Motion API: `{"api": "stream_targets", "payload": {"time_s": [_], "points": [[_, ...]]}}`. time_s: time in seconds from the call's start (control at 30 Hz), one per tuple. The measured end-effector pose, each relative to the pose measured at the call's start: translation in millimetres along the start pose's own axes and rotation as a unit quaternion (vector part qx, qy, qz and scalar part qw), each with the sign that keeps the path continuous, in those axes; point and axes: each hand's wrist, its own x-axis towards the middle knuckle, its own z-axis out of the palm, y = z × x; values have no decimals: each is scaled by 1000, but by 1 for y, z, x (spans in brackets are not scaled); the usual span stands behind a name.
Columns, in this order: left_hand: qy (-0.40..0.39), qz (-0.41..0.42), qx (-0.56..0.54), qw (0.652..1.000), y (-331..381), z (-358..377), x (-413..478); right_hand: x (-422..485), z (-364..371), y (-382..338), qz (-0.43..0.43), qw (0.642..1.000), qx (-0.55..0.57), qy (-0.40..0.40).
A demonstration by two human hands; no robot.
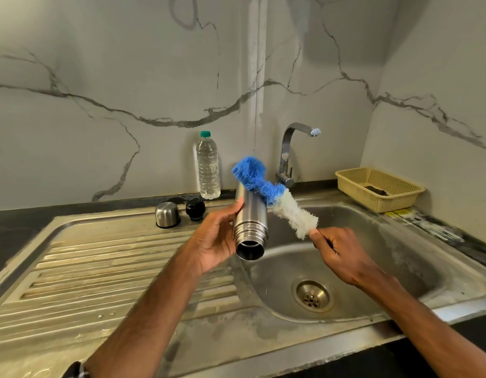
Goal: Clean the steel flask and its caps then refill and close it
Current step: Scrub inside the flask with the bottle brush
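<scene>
Left hand point(214, 238) grips steel flask point(251, 222) round its body, uncapped, open threaded mouth tilted toward the camera, held above the left edge of the sink point(400, 241). Right hand point(342, 255) pinches the handle of the bottle brush point(274, 195); its blue and white bristles lie across the flask's far side. Steel cap point(167, 214) and black stopper point(195, 209) stand side by side on the drainboard point(100, 268), near the water bottle point(208, 167) on the counter. Tap point(289, 151) not running.
</scene>
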Motion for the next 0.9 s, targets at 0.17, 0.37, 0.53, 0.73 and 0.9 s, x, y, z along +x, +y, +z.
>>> {"api": "stream_targets", "payload": {"time_s": [0.17,0.37,0.53,0.73,0.9], "points": [[19,44,-50,998,17,-11,-5,-5,-3,-9,-101,993,56,-33],[42,59,-65,995,23,-19,-4,-3,1,-4,-73,997,28,-19],[28,54,-58,996,21,-14,-7,-4,0,-2,-67,998,17,-14],[28,41,-18,999,18,-7,-13,-5,-2,0,-101,995,9,-19],[54,33,54,997,17,-9,-7,-3,-4,0,-50,999,-3,-7]]}}
